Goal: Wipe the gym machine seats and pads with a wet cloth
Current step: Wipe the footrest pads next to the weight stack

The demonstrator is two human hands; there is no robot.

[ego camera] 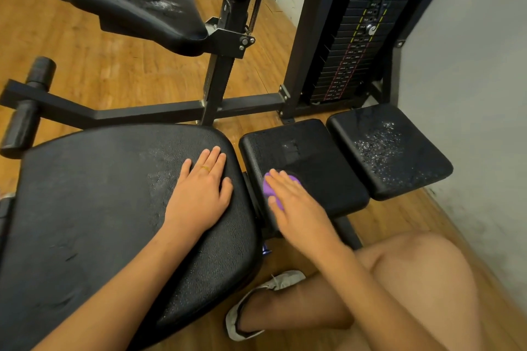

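**Wiping the middle pad: flat palm, edge to edge**

My right hand (pixel 291 202) lies flat with the fingers straight and close together. It presses the purple cloth (pixel 268 188) onto the middle pad (pixel 322 157), close to its near left corner. Only a small part of the cloth shows past my fingers. My left hand (pixel 199 194) rests open and palm down on the right edge of the big seat (pixel 99 208), holding nothing and bracing me.

The far half of the pad shows a paler patch, so I judge most of it is not yet wiped. The cloth is small under my palm, so I should press with the whole hand to stop it bunching or slipping out. Overlapping strokes from this corner toward the far edge, then across to the right edge, should leave no strip missed. The surface is grained, so firm pressure suits it. The rounded edges need a pass too, as does the narrow gap between pad and seat.

The right pad (pixel 393 151), just beside this one and next to the wall, carries white speckles. I cannot tell whether they are drops or flaking, and it looks like the next surface to do.
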